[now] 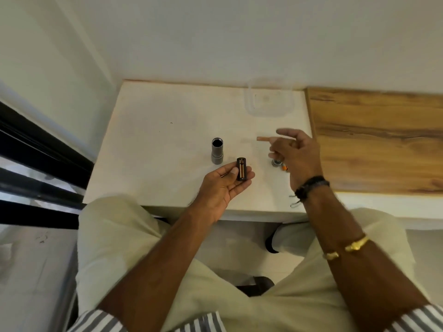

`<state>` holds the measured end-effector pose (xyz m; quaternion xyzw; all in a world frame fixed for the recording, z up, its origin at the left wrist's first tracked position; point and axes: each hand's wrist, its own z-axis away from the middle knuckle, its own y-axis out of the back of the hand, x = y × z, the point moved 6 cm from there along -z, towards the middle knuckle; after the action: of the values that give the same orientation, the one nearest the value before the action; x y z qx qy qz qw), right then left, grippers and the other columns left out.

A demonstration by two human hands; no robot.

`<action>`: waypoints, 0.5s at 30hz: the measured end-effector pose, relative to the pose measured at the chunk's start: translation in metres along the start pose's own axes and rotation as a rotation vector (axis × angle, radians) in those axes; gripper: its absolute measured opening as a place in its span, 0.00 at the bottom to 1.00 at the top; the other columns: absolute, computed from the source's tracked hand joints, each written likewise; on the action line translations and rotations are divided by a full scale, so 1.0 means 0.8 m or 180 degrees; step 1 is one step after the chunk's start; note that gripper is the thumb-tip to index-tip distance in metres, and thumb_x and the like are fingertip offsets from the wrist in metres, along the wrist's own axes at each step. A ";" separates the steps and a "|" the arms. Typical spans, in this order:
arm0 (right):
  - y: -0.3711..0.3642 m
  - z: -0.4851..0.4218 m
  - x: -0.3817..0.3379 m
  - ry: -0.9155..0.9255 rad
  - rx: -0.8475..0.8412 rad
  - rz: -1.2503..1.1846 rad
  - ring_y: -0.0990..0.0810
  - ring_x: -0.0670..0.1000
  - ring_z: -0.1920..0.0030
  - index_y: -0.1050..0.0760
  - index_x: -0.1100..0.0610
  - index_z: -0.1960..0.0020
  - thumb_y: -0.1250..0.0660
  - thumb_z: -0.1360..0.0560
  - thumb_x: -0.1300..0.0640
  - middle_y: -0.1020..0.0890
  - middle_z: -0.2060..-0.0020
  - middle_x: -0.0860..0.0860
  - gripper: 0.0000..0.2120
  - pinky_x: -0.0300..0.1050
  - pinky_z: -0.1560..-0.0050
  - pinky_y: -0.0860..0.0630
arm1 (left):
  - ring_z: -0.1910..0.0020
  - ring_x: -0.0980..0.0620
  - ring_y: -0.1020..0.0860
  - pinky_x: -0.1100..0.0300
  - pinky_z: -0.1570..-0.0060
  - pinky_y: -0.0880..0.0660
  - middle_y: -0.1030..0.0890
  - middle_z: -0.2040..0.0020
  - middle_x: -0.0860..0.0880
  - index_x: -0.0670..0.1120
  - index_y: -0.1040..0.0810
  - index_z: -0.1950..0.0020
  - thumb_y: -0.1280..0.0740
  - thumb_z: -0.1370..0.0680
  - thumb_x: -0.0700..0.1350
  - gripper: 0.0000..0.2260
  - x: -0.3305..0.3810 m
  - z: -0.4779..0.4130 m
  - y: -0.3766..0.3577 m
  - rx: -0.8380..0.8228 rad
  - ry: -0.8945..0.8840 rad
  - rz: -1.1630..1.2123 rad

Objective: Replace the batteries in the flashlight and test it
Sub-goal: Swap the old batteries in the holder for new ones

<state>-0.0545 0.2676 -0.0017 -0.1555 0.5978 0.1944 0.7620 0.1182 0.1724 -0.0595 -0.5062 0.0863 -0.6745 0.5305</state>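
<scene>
flashlight body [217,150]: upright on white surface [153,144], open end up, long axis vertical, near centre.
battery holder [241,169]: in left hand [221,185], palm up, fingers curled loosely around it; long axis 12–6, copper battery seated.
right hand [297,156]: above surface at 3 o'clock of holder, fingers pinching copper battery [263,139], pointing 9 o'clock.
end cap [276,162]: under right hand, partly hidden.
labels: none legible.
clear container [269,97]: far edge, 12 o'clock.
open room: left half of surface.
</scene>
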 end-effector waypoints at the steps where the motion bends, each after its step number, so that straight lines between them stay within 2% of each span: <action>1: 0.002 0.014 0.004 -0.0015 -0.0007 -0.0093 0.16 0.52 0.63 0.18 0.56 0.50 0.24 0.27 0.64 0.15 0.62 0.54 0.08 0.44 0.61 0.18 | 0.41 0.38 0.18 0.53 0.46 0.19 0.17 0.42 0.35 0.37 0.23 0.37 0.39 0.18 0.35 0.10 0.000 0.001 -0.002 0.0001 -0.0012 -0.0027; 4: 0.001 0.046 0.009 0.0056 -0.0153 -0.0218 0.15 0.53 0.62 0.17 0.58 0.51 0.24 0.27 0.65 0.15 0.64 0.54 0.06 0.50 0.56 0.16 | 0.43 0.38 0.18 0.52 0.46 0.19 0.17 0.43 0.35 0.40 0.24 0.37 0.39 0.17 0.34 0.11 -0.001 0.009 -0.007 0.0015 -0.0049 -0.0100; 9: -0.005 0.081 0.011 0.0267 -0.0427 0.0151 0.13 0.58 0.53 0.14 0.58 0.50 0.25 0.27 0.68 0.12 0.56 0.58 0.09 0.56 0.48 0.16 | 0.43 0.39 0.17 0.51 0.46 0.19 0.17 0.42 0.36 0.41 0.25 0.32 0.39 0.17 0.34 0.14 0.002 0.017 -0.013 -0.0045 -0.0090 -0.0209; 15: -0.011 0.098 0.006 0.0264 -0.0703 0.0243 0.12 0.57 0.50 0.15 0.65 0.46 0.28 0.25 0.70 0.13 0.52 0.58 0.08 0.54 0.44 0.16 | 0.41 0.40 0.18 0.51 0.45 0.19 0.17 0.41 0.38 0.44 0.23 0.34 0.37 0.18 0.34 0.14 0.003 0.021 -0.013 -0.0086 -0.0140 -0.0288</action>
<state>0.0175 0.2970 0.0122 -0.2235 0.6092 0.2814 0.7070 0.1253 0.1818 -0.0431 -0.5314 0.0608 -0.6853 0.4943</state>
